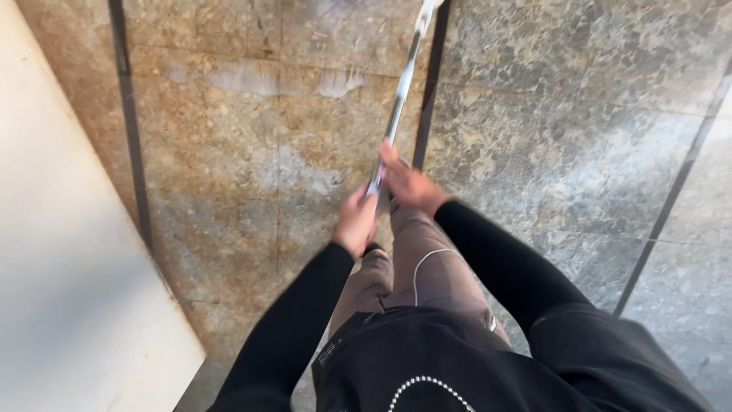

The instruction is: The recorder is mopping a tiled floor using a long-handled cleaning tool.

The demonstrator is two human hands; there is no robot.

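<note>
Closest in, black sleeves and brownish trousers. Both hands wrap a thin metal pole (398, 103): left hand (357, 220) lower, right hand (409, 183) just above, touching it. The pole's long axis runs away from the body, tilting up-right out of frame, probably a mop handle. Beyond lie the stone floor (252, 152) tiles; a pale wall (53, 252) stands left.

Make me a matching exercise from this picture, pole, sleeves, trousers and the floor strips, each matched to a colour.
Things:
1. pole
2. sleeves
3. trousers
4. floor strips

Colours:
A. black
B. dark grey
C. silver
D. brownish grey

Pairs: 1-C, 2-A, 3-D, 4-B

Both the left hand and the right hand grip the pole.
</note>
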